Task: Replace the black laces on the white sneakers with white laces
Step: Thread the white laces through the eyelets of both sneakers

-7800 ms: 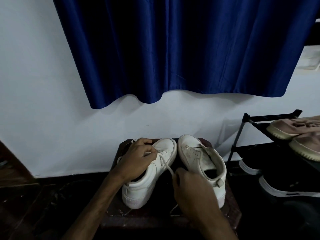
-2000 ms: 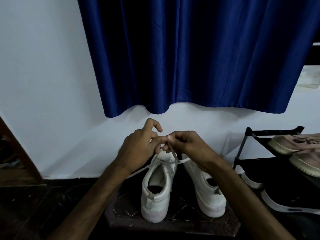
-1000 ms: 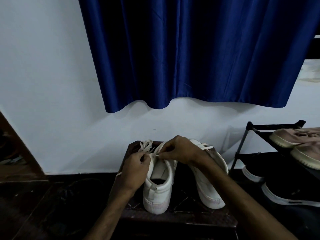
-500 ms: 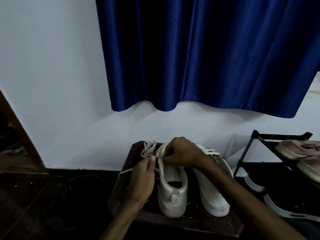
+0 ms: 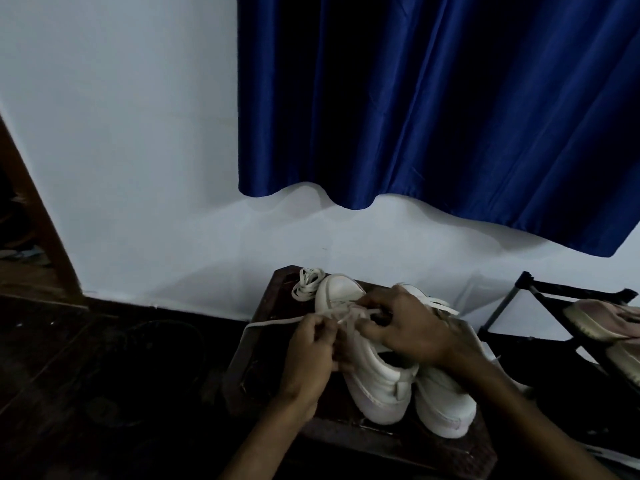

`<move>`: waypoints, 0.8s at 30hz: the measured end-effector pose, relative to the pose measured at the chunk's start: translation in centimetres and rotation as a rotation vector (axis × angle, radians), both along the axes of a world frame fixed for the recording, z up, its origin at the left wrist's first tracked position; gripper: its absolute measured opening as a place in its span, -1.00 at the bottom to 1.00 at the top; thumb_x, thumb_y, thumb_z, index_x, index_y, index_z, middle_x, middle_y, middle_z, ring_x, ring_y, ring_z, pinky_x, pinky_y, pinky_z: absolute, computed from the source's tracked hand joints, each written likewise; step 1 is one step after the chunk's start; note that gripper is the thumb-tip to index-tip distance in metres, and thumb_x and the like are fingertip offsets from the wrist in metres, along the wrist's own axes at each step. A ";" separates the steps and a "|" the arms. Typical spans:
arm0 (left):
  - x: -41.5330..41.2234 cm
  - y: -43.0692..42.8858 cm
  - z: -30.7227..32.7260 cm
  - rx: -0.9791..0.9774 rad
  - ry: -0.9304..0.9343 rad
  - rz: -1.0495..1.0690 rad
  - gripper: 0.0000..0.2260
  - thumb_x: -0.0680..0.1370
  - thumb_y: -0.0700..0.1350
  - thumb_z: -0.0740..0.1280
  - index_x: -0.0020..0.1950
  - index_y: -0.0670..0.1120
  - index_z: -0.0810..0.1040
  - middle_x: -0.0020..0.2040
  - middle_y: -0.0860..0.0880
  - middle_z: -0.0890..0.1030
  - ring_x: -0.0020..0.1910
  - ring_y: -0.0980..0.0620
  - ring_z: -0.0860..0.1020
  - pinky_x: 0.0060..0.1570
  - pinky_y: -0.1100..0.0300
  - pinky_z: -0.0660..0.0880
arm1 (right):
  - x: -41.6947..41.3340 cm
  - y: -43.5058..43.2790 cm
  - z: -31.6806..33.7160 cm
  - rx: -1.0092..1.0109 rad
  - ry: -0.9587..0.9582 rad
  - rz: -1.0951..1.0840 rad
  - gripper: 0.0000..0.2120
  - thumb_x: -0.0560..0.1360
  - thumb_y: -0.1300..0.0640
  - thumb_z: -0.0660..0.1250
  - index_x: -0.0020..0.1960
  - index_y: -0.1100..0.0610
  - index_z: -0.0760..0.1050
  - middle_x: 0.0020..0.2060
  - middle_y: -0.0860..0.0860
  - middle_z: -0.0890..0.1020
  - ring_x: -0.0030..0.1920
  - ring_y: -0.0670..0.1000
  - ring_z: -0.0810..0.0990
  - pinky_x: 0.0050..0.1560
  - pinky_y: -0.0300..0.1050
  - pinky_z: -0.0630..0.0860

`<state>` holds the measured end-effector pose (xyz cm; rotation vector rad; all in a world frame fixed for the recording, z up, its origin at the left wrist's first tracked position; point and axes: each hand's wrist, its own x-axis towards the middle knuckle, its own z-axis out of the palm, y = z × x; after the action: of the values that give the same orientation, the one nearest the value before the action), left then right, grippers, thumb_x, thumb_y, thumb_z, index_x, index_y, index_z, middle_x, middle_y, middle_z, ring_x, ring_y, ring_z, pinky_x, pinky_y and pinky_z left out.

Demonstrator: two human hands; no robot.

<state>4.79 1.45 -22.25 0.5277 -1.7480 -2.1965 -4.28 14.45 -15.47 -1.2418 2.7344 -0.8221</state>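
A blue curtain hangs in folds over the upper right part of the view, in front of a white wall. Below the wall is a dark floor, and at the left edge a brown wooden frame runs slanted.

On the floor, against the wall, stands a low dark wooden table. Just right of it is a black shoe rack with a pale pink shoe on its upper shelf.

Two white sneakers stand side by side on the table, heels toward the person and toes toward the wall. The left sneaker is touching the right sneaker along its side. White lace ends lie across the front of the right sneaker.

Both hands work over the front of the left sneaker. The right hand reaches across the right sneaker and covers its middle part; its fingers are curled downward and the tips pinch a loop of the white lace above the eyelets. The left hand is just beside the sneaker's left side – its fingers are bent in and pinch the same lace. From this hand one free strand goes out to the left, over the table's edge.

At the far left corner of the table, near the toe of the left sneaker, lies a small lace bundle – white and loosely coiled.
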 end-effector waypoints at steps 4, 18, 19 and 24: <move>2.7 -1.9 -2.1 0.007 -0.054 0.074 -0.89 0.64 -0.21 0.22 -0.07 -0.18 0.46 -0.22 -0.11 0.54 -0.48 0.07 0.48 -0.55 0.17 0.43 | -0.1 0.0 -0.8 -0.033 -0.018 -0.022 -0.79 0.37 0.02 0.41 0.00 0.01 0.64 -0.34 -0.21 0.58 -0.25 -0.23 0.50 -0.19 -0.45 0.29; -0.3 -1.6 -1.1 -0.692 0.226 -0.013 -0.88 0.62 -0.01 0.25 -0.04 0.08 0.57 -0.07 0.13 0.61 -0.06 0.19 0.56 -0.07 0.30 0.40 | 0.8 -0.4 -0.5 0.034 0.028 -0.056 -0.73 0.40 0.16 0.45 0.10 0.07 0.59 -0.24 -0.27 0.45 -0.14 -0.10 0.46 -0.15 -0.47 0.29; 0.2 -2.0 -1.3 -0.598 0.264 -0.042 -0.89 0.61 -0.02 0.28 -0.09 0.10 0.56 -0.10 0.13 0.59 -0.09 0.19 0.55 -0.06 0.30 0.40 | 0.7 -0.4 -0.4 0.037 0.025 -0.068 -0.72 0.40 0.17 0.45 0.11 0.06 0.59 -0.23 -0.27 0.45 -0.12 -0.09 0.47 -0.15 -0.47 0.29; 3.6 -5.1 -0.5 0.585 0.460 0.026 -0.79 0.48 -0.03 0.33 -0.17 -0.15 0.65 -0.05 -0.13 0.67 0.04 -0.02 0.65 0.15 0.10 0.54 | 0.7 -0.4 -0.5 0.021 0.038 -0.088 -0.71 0.40 0.13 0.46 0.11 0.00 0.59 -0.22 -0.31 0.48 0.04 -0.11 0.45 -0.06 -0.53 0.30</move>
<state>8.38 -3.67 -22.78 0.1314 -0.8611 -2.5407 -3.59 14.09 -15.97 -1.1525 2.8386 -0.7832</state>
